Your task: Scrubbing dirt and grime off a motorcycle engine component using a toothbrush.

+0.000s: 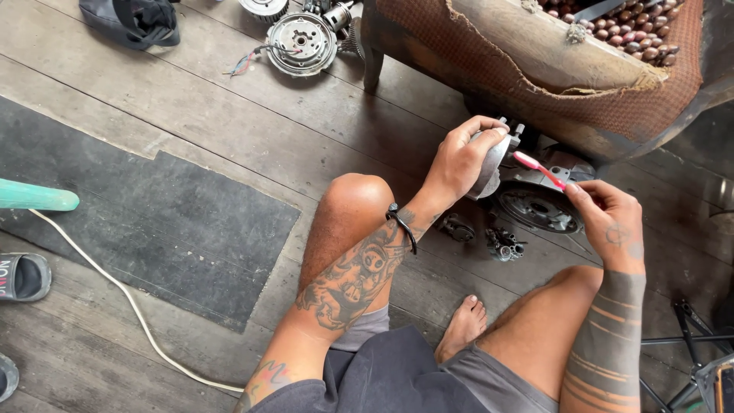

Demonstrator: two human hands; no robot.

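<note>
Worn plank floor (229, 115), dark mat (153, 222) left — we note left hand (459, 160) grasping a metal part (493, 164), right hand (612, 222) gripping a pink toothbrush (537, 168); torn seat (550, 61) far right.

Worn plank floor (229, 115) in daylight.
Left of torn woven chair (535, 69): dark mat (153, 222), white cable (130, 302), sandal (23, 277).

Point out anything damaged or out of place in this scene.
The worn chair behind the hands has torn woven covering, its frayed edge peeling off the wood. Beside it, a round metal motor part lies on the floorboards with loose coloured wires trailing out.
</note>
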